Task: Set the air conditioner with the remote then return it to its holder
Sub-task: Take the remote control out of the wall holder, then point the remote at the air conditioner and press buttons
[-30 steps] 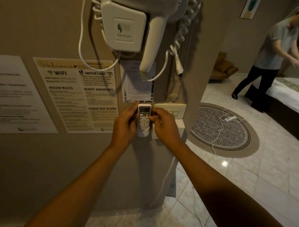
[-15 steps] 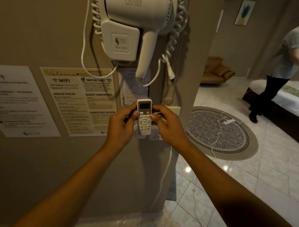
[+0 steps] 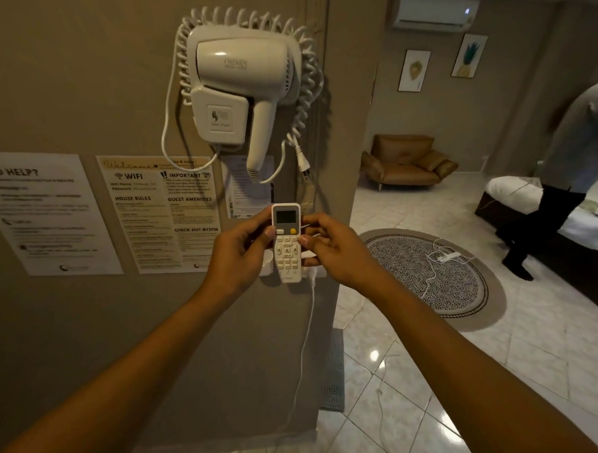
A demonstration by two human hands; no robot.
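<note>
slim white plastic remote (image 3: 286, 242) held upright
left hand (image 3: 239, 259) and right hand (image 3: 334, 250) both pinch its smooth edges, thumbs on rubbery buttons.

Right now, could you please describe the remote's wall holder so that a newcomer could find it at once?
Start at the white hair dryer on the beige wall and drop straight down past the posted notices. The holder is the small white bracket just behind the remote, low beside the left hand. Unlike the flat paper sheets beside it, it juts out.

white remote (image 3: 286, 242) upright, just before its wall holder (image 3: 267, 266).
</note>
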